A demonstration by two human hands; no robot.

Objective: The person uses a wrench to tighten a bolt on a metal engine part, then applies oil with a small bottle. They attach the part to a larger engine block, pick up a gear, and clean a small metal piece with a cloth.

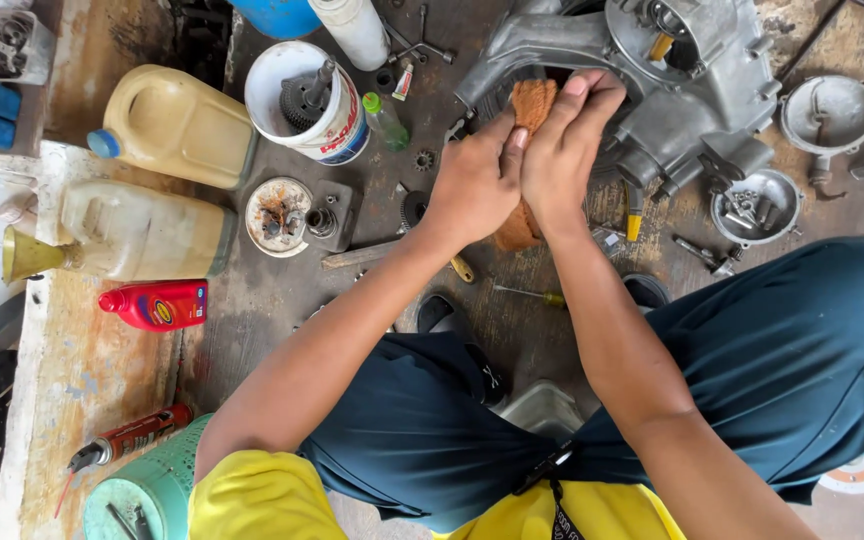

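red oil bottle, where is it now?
Head view, left side: the red oil bottle lies on its side just below the cloudy jug, near the wooden board's edge.

The stained floor (282, 290) carries a grey engine casing (652, 90), a white bucket (307, 100), two yellowish jugs (177, 125) (one lying flat), a red bottle (157, 305) and scattered small metal parts (752, 205).

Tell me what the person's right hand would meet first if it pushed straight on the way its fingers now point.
The right hand, holding the orange-brown rag together with the left hand, points up-frame. Its fingertips already seem to touch the grey cast-metal engine casing, so that comes first, though depth is unclear.
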